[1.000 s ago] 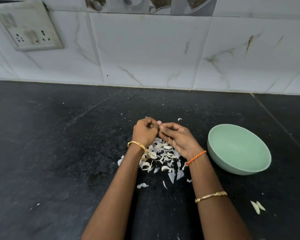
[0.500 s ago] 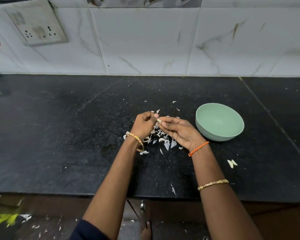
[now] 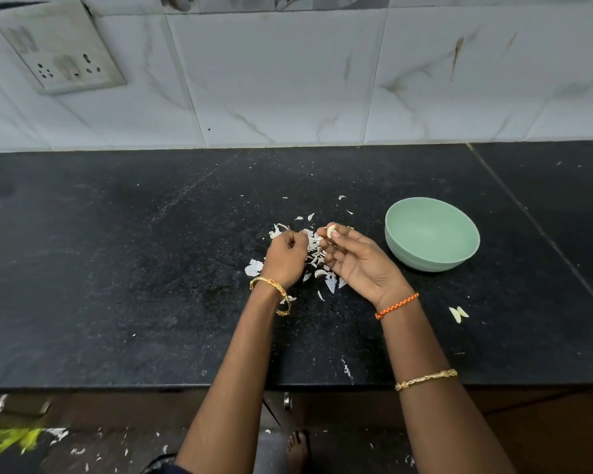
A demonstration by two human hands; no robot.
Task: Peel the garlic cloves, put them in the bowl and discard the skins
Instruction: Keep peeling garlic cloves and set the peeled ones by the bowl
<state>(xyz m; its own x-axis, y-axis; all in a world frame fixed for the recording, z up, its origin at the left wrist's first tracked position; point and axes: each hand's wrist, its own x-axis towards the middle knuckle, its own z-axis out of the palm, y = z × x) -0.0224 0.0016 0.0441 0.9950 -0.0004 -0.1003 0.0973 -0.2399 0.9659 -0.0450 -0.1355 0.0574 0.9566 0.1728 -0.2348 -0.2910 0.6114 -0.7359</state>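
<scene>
My right hand [image 3: 358,261] pinches a pale garlic clove [image 3: 330,230] between thumb and fingertips, palm turned up, just left of the green bowl [image 3: 431,234]. My left hand [image 3: 286,256] is curled in a fist over the heap of white garlic skins [image 3: 317,256] on the black counter; what it holds, if anything, is hidden. The bowl looks empty inside. The two hands are a short way apart.
Two pale garlic pieces [image 3: 459,314] lie on the counter [image 3: 117,268] right of my right forearm. Loose skin flakes [image 3: 342,197] are scattered behind the heap. A switch plate [image 3: 59,49] is on the tiled wall. The counter's front edge [image 3: 151,388] runs below my arms, above a littered floor.
The hands, joined on the clove before, have parted: the right keeps the clove and the left has dropped toward the skin heap. The camera has pulled back and tilted down.
</scene>
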